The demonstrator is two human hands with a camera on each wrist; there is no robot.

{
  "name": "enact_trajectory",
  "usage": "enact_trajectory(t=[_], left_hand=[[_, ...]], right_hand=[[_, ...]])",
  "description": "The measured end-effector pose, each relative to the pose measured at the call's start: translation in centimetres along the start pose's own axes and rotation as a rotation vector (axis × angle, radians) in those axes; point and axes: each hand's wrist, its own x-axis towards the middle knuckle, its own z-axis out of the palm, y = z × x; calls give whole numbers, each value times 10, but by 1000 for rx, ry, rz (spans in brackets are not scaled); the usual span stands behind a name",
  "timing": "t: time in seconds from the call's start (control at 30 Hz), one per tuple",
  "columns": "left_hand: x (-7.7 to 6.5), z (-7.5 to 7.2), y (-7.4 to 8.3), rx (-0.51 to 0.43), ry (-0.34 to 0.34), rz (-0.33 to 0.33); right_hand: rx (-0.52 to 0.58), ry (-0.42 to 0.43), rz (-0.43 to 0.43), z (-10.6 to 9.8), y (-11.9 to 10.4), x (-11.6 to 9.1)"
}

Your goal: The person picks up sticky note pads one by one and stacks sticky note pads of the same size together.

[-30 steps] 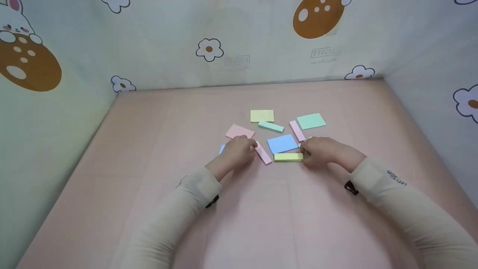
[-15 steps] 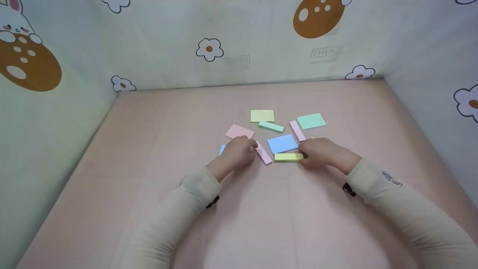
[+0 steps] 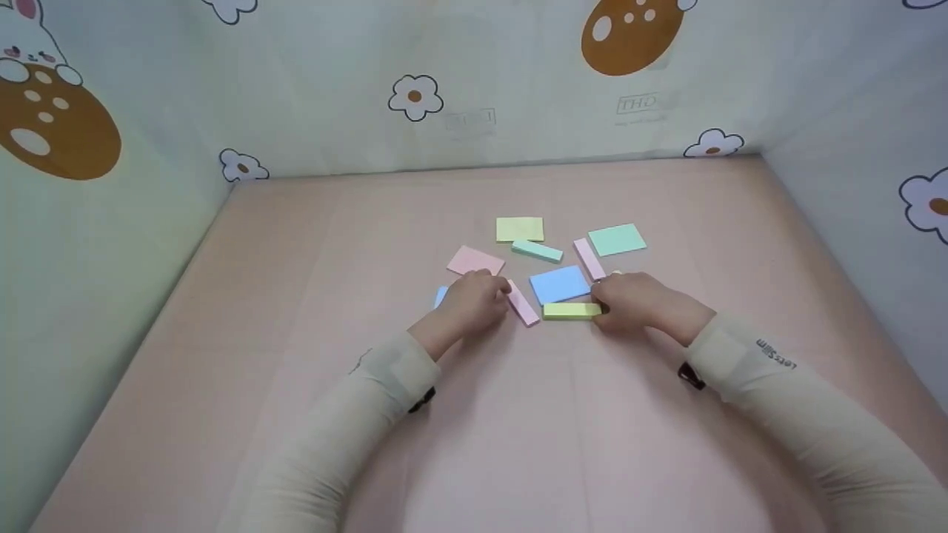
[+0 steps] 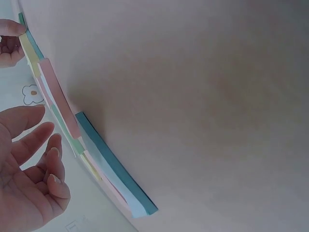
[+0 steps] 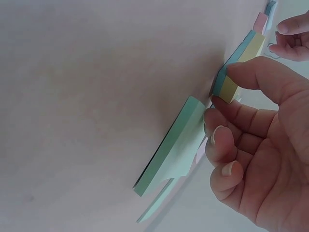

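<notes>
Pinching the yellow block (image 3: pixel 570 312), likely light and stiff, sensibly by its end in right hand (image 3: pixel 631 301), with left hand (image 3: pixel 472 300) loosely spread.

The left arm (image 3: pixel 326 429), in a pale sleeve, reaches forward and inward from the lower edge of the head view. Its left hand (image 3: pixel 470 300) shows its back to that camera; the left thumb (image 4: pixel 24 120) and left forefinger (image 4: pixel 36 141) stand apart, with the other fingers bent loosely toward the palm. The right arm (image 3: pixel 815 418), likewise sleeved, slants inward from the lower right. At the right hand (image 3: pixel 637 302), the right thumb (image 5: pixel 263 73) and right forefinger (image 5: pixel 248 117) pinch, the remaining fingers curling beside them. A gap separates the hands.
</notes>
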Motion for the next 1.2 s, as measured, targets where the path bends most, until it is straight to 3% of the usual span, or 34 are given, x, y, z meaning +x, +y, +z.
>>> enact_trajectory(t=[0.2,0.33,0.5,0.63,0.77,0.93,1.2], left_hand=[[0,1,-1,13,21,20],[2,0,1,3,3,-16],[6,-3,1,65,-23,-7],[12,-9,-1,171,-48,51],[19,-12,-5,293,-76,155],[26,-10,-8,343,-122,244],[32,-9,-5,466,-103,333]], right_hand=[[-17,59,-41,3,2,-2],[-8,39,-26,2,1,-2],[73,-6,1,-5,2,-5],[118,13,23,-18,4,-11],[114,88,-6,-27,8,-20],[134,134,0,-30,15,-28],[159,145,7,-30,23,-35]])
